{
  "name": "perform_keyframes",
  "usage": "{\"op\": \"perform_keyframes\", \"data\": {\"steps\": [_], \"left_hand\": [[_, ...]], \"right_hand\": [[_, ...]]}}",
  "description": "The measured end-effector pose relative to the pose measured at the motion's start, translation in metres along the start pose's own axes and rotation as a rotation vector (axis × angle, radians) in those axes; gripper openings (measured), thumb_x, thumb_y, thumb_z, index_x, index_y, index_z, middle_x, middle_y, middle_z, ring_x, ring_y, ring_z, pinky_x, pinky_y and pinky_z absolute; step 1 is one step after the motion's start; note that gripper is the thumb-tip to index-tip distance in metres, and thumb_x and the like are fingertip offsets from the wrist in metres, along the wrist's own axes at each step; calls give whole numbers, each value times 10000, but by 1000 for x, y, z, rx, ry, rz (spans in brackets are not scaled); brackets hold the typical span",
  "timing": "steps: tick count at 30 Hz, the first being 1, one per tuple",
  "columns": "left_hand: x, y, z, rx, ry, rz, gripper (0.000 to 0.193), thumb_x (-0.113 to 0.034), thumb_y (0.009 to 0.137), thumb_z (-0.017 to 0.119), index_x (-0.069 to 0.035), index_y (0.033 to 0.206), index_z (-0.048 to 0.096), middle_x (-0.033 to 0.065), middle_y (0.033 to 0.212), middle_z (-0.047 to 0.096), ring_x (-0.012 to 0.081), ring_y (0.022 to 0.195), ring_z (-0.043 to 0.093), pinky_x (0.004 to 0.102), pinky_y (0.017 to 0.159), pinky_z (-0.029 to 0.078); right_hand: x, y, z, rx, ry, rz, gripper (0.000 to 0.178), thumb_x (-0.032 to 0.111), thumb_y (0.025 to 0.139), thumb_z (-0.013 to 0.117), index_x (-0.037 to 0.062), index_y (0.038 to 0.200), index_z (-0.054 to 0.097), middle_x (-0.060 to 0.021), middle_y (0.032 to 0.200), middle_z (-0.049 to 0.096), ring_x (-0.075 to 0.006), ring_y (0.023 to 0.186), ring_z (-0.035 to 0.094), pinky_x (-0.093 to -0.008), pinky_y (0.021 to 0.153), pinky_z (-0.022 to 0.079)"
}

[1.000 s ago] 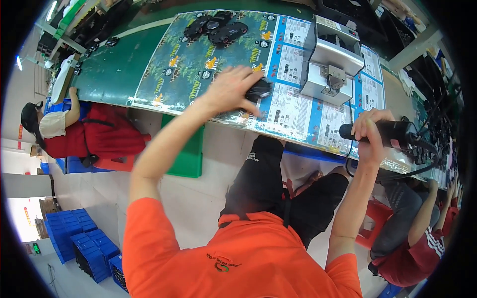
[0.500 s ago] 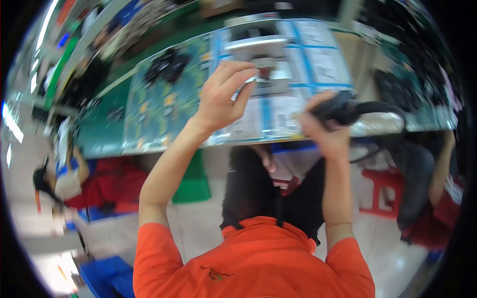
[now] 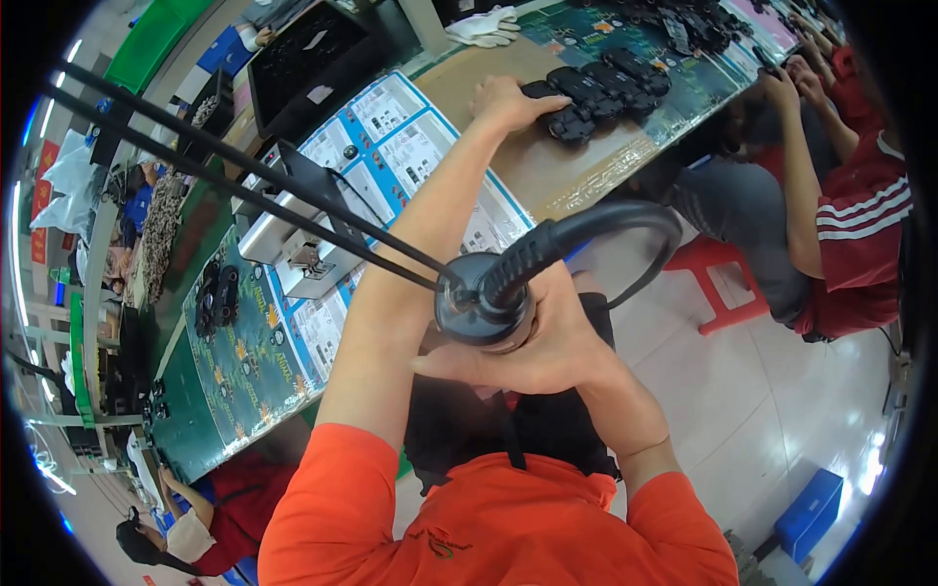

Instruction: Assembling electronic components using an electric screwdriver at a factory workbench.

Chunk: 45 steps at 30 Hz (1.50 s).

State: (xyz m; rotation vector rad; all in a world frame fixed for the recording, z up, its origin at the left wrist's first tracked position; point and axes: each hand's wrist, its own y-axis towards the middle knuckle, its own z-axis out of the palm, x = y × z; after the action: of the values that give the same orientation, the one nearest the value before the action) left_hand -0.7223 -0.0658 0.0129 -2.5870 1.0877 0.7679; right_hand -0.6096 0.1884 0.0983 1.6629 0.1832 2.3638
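My right hand [image 3: 557,342] is wrapped round a black corded electric screwdriver [image 3: 481,317], held upright in front of my body. Its thick cable loops off to the right, and two dark cords run from its top to the upper left. My left arm crosses behind the tool toward the far side of the table. There my left hand [image 3: 510,104] has its thumb and fingers round the end of a black molded plastic part [image 3: 538,89], at the left of several similar black parts [image 3: 616,88] standing in a row. Its far fingertips are partly hidden.
A white fixture [image 3: 318,264] stands on printed sheets [image 3: 420,156] edged in blue. Black parts [image 3: 217,298] lie on the green mat to its left. White gloves [image 3: 484,27] and a black tray [image 3: 308,63] are at the back. Co-workers sit on both sides, one near a red stool [image 3: 718,283].
My view has turned to the right. My left hand has gone from beside the fixture to the row of black parts; my right hand has brought the screwdriver in front of my body.
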Motion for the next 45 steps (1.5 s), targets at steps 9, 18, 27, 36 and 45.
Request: {"op": "perform_keyframes", "data": {"steps": [9, 18, 27, 36, 45], "left_hand": [[24, -74, -19, -323, -943, 96, 637, -95, 568, 880, 30, 1098, 550, 120, 1004, 631, 202, 903, 618, 324, 805, 517], [162, -336, -155, -673, -1932, -11, 260, -185, 927, 570, -45, 1146, 560, 126, 1026, 636, 268, 918, 645, 469, 898, 528], [218, -381, -104, -726, -1821, -282, 291, -39, 875, 628, 21, 1143, 529, 182, 1114, 632, 271, 944, 673, 413, 793, 600], [227, -380, -103, -607, -1855, -245, 351, -58, 859, 660, 11, 1182, 539, 189, 1104, 652, 274, 919, 683, 393, 746, 606], [215, -376, -108, -563, -1738, -251, 293, -4, 810, 674, 25, 1092, 601, 129, 1068, 677, 214, 856, 688, 344, 708, 588]], "right_hand": [[-12, 5, 7, -297, -129, -136, 333, -6, 673, 795, 16, 921, 574, -34, 765, 605, -83, 653, 565, -210, 602, 472], [-48, 97, 62, -15, 197, -545, 150, 176, 913, 549, 48, 970, 495, -38, 702, 460, -147, 583, 463, -302, 568, 397], [-107, 187, 149, -78, -175, -599, 102, 36, 839, 689, 0, 860, 596, -55, 604, 546, -140, 499, 542, -283, 545, 470], [-98, 192, 179, -31, -370, -504, 141, 87, 816, 731, 18, 789, 611, -29, 564, 559, -115, 459, 530, -253, 486, 438], [-85, 148, 158, 171, 238, -354, 95, 138, 927, 516, 44, 936, 531, -29, 683, 460, -149, 575, 462, -312, 586, 396]]}}
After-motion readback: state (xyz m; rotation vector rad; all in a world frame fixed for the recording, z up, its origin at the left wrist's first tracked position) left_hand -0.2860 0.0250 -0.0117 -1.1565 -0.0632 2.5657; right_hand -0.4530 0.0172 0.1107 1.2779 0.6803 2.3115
